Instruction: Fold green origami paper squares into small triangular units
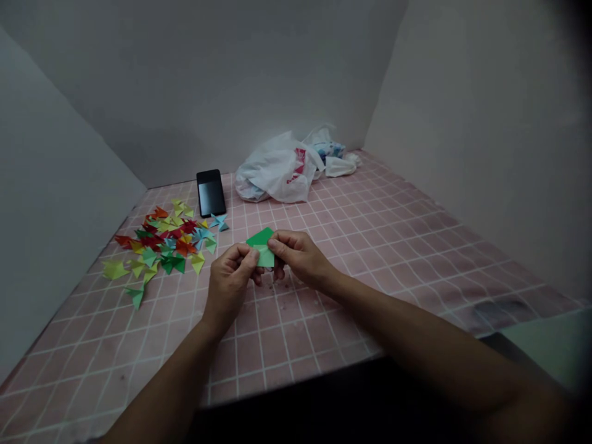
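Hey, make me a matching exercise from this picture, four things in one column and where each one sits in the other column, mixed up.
Things
1. green paper
2. phone
3. white plastic bag
4. colourful folded pieces

Places
A. scattered on the left of the table
B. pinched between the left hand and the right hand
C. at the back, near the wall corner
D. behind the scattered heap, left of the bag

Pairs: 1-B, 2-D, 3-C, 4-A
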Demonstrator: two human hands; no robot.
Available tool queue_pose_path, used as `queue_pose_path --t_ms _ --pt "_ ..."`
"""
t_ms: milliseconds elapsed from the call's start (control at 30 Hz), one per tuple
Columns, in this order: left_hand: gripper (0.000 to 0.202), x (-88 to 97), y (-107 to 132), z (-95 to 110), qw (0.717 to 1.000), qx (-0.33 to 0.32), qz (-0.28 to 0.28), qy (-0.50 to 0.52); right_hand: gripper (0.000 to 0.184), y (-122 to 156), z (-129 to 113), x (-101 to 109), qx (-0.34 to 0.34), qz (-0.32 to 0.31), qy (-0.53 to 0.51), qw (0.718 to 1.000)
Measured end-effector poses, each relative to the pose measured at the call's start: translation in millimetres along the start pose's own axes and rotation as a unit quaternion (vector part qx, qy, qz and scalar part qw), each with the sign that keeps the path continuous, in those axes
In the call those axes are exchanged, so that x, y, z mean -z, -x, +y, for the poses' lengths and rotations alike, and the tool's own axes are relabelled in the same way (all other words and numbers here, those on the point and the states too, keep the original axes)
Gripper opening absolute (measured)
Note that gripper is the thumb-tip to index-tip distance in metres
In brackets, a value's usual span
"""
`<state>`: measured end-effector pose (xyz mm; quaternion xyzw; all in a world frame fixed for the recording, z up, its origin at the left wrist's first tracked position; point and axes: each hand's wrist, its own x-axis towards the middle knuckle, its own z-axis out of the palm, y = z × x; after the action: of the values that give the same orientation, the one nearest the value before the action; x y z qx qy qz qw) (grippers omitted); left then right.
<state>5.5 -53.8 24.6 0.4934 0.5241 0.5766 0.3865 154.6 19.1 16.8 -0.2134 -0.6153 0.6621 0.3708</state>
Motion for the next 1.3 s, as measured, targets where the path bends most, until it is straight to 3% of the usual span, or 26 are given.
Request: queue_pose_path --t_ms 233,433,533,733,1300 --pt "0.02 0.9 -2 -5 0.998 -0.01 0.048 0.029 0.026 -3 5 0 0.01 -0.015 -0.036 0.999" --pt "0.019 2.1 -3 -10 0.999 0.033 0.012 0.04 0.015 -4 4 -1 0.017 0.033 0.003 0.999" --pt "0.02 2.0 -4 -12 0.997 0.056 -0.005 0.05 0.013 -3 3 0 0.022 0.025 0.035 0.999" --pt "0.022 1.2 -5 -13 0.993 0.059 0.017 0.098 0.015 -2 3 0 0.039 0.02 0.107 0.993" --pt "0.017 2.2 -6 -10 0.995 0.059 0.006 0.083 0.02 -1 3 -1 0.03 0.019 0.111 0.993"
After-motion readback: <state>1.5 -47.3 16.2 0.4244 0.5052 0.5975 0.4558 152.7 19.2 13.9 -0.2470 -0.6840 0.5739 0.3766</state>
